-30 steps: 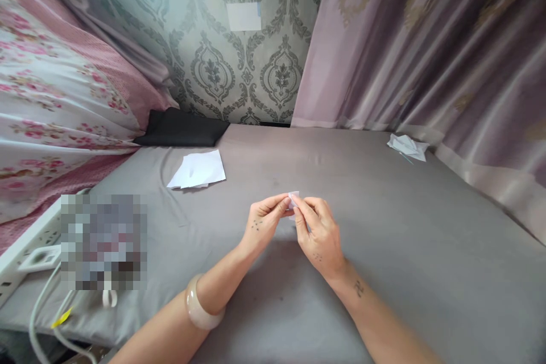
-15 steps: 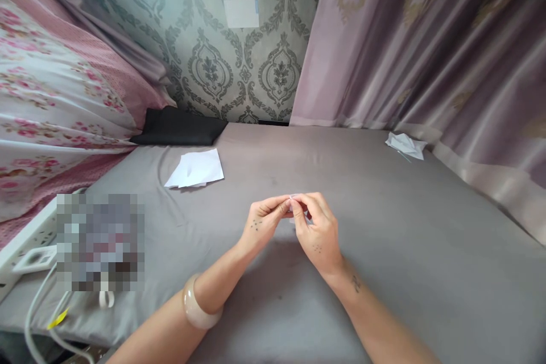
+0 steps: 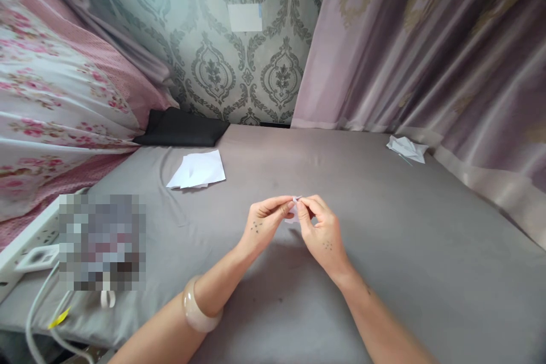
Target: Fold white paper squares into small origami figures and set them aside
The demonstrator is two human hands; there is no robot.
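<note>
Paper piece (one, small) (image 3: 293,218) is being pinched by left hand (image 3: 261,224) and right hand (image 3: 323,231); two paper stacks (image 3: 202,169) (image 3: 406,149) are lying toward far corners of the gray cloth (image 3: 426,239).

The small paper piece (image 3: 292,219) you pinch is pale lilac-white. Dark dots mark the backs of your left hand (image 3: 258,227) and right hand (image 3: 322,233), and your bangle (image 3: 198,316) is glossy cream. Before you, the cover (image 3: 384,239) is plain grey, the paper sheets (image 3: 202,169) white, the folded cloth (image 3: 183,128) black. You face grey damask wallpaper (image 3: 247,91), a mauve curtain (image 3: 379,51) with gold motifs, and white fabric (image 3: 42,88) with pink flowers.
</note>
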